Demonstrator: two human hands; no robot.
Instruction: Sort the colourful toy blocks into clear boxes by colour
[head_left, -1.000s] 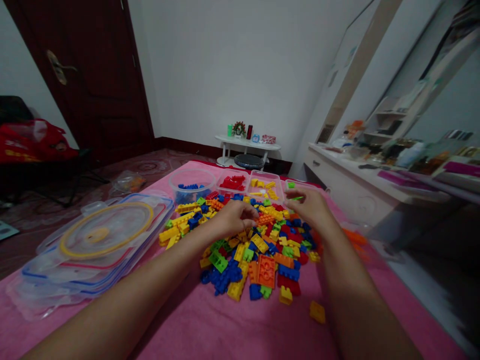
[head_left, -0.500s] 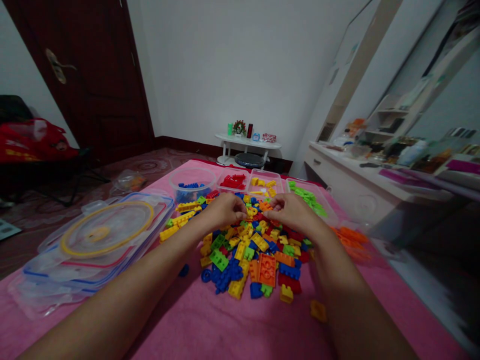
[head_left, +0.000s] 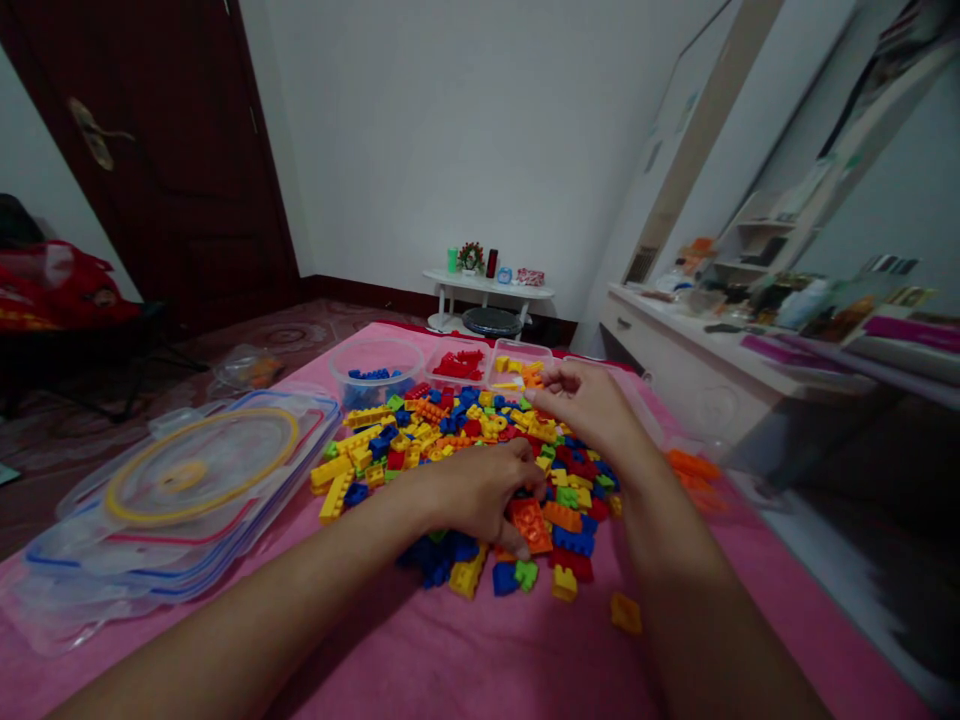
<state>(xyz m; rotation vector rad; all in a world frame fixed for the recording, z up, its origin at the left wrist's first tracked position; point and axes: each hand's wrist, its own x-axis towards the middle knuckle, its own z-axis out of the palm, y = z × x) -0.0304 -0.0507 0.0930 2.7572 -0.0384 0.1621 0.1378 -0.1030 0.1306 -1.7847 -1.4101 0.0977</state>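
Note:
A heap of mixed toy building bricks (head_left: 420, 437) in yellow, blue, red, green and orange is spread over the pink cloth (head_left: 390, 640). My left hand (head_left: 480, 490) reaches into its near part, thumb and fingers closed around an orange brick (head_left: 529, 524) with studs. Above the far right of the heap is my right hand (head_left: 589, 402), pinching a small orange brick (head_left: 533, 375) at the fingertips. Its exact shape is unclear. My right hand and wrist cover most of the box of green bricks behind them.
Behind the heap stand a round tub (head_left: 377, 372) with blue bricks, a box of red bricks (head_left: 459, 364) and a box with yellow bricks (head_left: 517, 364). Orange pieces (head_left: 694, 478) lie in a clear box at right. Stacked clear lids (head_left: 202, 480) occupy the left side.
My left hand has come nearer from the middle of the heap and closed on the orange brick. My right hand has lifted away slightly toward the boxes with a small orange brick.

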